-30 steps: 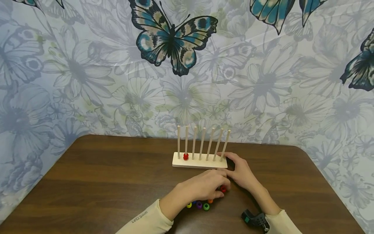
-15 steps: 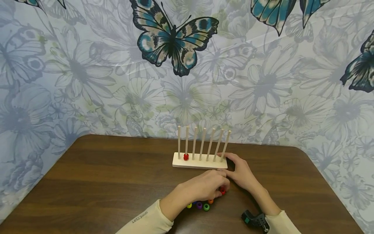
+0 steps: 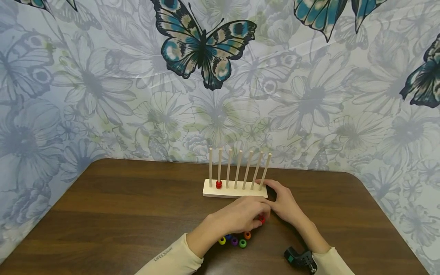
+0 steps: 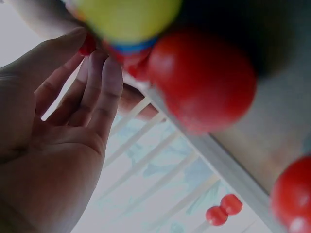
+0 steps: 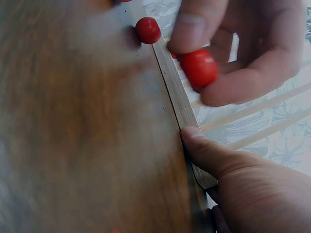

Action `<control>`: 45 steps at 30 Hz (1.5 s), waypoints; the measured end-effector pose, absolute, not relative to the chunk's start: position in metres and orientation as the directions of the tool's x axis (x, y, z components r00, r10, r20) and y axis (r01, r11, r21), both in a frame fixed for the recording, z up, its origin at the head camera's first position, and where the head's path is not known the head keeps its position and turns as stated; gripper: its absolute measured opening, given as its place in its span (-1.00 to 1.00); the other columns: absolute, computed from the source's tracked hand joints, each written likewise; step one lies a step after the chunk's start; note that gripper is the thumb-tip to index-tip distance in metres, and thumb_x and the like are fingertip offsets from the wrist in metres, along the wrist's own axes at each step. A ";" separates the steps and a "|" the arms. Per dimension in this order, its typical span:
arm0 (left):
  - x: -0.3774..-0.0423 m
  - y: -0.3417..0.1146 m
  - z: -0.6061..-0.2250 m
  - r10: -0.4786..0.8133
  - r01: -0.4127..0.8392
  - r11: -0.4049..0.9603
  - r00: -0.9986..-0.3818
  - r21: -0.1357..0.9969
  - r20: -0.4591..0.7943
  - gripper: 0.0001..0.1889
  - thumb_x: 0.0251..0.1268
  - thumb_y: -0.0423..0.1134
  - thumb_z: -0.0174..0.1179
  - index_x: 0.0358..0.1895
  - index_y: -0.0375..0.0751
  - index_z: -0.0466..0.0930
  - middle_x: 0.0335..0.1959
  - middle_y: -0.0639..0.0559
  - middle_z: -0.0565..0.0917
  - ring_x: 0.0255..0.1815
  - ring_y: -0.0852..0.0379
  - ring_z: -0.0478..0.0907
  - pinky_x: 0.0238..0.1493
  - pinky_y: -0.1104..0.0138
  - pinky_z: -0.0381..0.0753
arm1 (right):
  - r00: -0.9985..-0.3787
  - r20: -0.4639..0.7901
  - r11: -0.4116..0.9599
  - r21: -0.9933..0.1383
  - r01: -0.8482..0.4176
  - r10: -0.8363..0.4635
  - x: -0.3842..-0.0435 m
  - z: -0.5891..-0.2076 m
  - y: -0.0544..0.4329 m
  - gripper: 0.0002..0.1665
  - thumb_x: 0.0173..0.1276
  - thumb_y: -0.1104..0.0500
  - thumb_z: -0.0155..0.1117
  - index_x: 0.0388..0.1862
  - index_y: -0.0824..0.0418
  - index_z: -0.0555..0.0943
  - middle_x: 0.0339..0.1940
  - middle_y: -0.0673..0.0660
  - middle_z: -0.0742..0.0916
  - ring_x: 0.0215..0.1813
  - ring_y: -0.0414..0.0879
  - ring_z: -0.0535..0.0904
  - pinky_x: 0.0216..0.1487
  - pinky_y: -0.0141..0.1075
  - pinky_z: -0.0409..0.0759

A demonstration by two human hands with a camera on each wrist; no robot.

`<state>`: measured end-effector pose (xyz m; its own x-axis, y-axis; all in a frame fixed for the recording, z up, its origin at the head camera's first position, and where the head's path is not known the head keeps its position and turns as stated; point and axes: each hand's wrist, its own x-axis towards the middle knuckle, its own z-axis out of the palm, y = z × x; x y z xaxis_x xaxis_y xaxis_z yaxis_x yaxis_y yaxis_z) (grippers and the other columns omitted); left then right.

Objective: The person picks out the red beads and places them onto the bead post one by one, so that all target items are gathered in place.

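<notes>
My left hand (image 3: 237, 215) pinches a red bead (image 3: 262, 219) between thumb and finger, just in front of the wooden peg rack (image 3: 235, 193). The right wrist view shows the pinched red bead (image 5: 200, 67) close up. My right hand (image 3: 285, 202) grips the rack's right end, thumb (image 5: 206, 150) against the front edge of the base. Several upright pegs stand in the rack. Red beads (image 3: 218, 184) sit low on the second peg from the left. Below my left hand lie loose beads: orange (image 3: 247, 235), green (image 3: 242, 243), purple (image 3: 234, 241), yellow (image 3: 222, 241) and partly hidden blue.
The brown wooden table (image 3: 120, 214) reaches back to a butterfly-patterned cloth (image 3: 220, 114). A black device (image 3: 300, 259) is worn at the right wrist. Large blurred beads, yellow (image 4: 129, 19) and red (image 4: 201, 80), fill the near part of the left wrist view.
My left hand has risen slightly off the table with the red bead pinched, uncovering more of the orange bead. My right hand and the rack have stayed put.
</notes>
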<state>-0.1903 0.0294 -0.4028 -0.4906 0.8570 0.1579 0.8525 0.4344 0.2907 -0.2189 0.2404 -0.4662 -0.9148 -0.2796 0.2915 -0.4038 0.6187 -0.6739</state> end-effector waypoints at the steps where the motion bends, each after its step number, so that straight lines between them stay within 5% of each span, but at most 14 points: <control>1: -0.191 0.028 -0.400 0.853 0.853 0.437 -0.494 0.286 0.169 -0.85 0.30 -0.29 0.50 -0.18 -0.01 0.72 -0.13 0.22 0.64 -0.27 0.41 0.47 -0.19 0.62 0.45 | -0.914 0.293 0.620 -0.672 -0.405 -0.281 -0.219 -0.466 0.240 -0.34 0.32 0.27 0.55 0.39 0.04 0.62 0.41 0.16 0.65 0.51 0.26 0.47 0.45 0.32 0.39; 11: -0.198 0.010 -0.368 0.772 0.825 0.406 -0.540 0.393 0.335 -0.84 0.37 -0.41 0.39 -0.08 -0.16 0.65 -0.13 0.07 0.59 -0.27 0.25 0.55 -0.23 0.62 0.48 | -0.904 0.325 0.660 -0.618 -0.427 -0.280 -0.218 -0.466 0.241 -0.32 0.28 0.24 0.59 0.37 0.28 0.59 0.32 0.31 0.68 0.37 0.30 0.59 0.35 0.27 0.53; 19: -0.201 -0.005 -0.351 0.717 0.779 0.435 -0.603 0.451 0.350 -0.83 0.32 -0.40 0.44 -0.13 -0.16 0.66 -0.16 0.07 0.62 -0.23 0.15 0.63 -0.18 0.50 0.59 | -0.922 0.296 0.668 -0.637 -0.386 -0.250 -0.219 -0.467 0.240 -0.32 0.29 -0.04 0.61 0.32 0.17 0.64 0.27 0.16 0.73 0.34 0.19 0.62 0.37 0.24 0.51; 29: -0.208 -0.017 -0.343 0.687 0.769 0.415 -0.615 0.485 0.388 -0.87 0.31 -0.40 0.45 -0.15 -0.17 0.71 -0.26 0.07 0.67 -0.30 0.19 0.61 -0.22 0.46 0.60 | -0.924 0.280 0.640 -0.667 -0.382 -0.259 -0.220 -0.465 0.240 -0.32 0.28 0.00 0.62 0.35 0.07 0.64 0.32 0.11 0.71 0.42 0.18 0.57 0.42 0.25 0.45; 38: -0.216 -0.049 -0.320 0.442 0.693 0.440 -0.721 0.571 0.534 -0.82 0.25 -0.44 0.48 -0.14 -0.20 0.74 -0.25 0.04 0.69 -0.34 0.22 0.61 -0.22 0.29 0.71 | -0.931 0.260 0.641 -0.674 -0.366 -0.257 -0.220 -0.463 0.238 -0.32 0.27 -0.02 0.63 0.36 0.00 0.64 0.36 0.10 0.69 0.47 0.19 0.53 0.49 0.24 0.39; 45: -0.224 -0.056 -0.321 0.183 0.682 0.497 -0.687 0.537 0.703 -0.84 0.22 -0.41 0.51 -0.16 -0.24 0.78 -0.28 0.00 0.71 -0.48 0.17 0.60 -0.39 0.33 0.63 | -0.933 0.253 0.654 -0.665 -0.361 -0.258 -0.219 -0.464 0.238 -0.31 0.29 -0.04 0.61 0.38 -0.02 0.62 0.39 0.12 0.66 0.49 0.21 0.50 0.49 0.27 0.38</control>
<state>-0.2238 -0.0561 -0.3210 -0.6871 0.1828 0.7032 0.6818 0.4968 0.5370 -0.2190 0.2379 -0.4638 -0.9325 -0.2578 0.2527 -0.3610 0.6540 -0.6648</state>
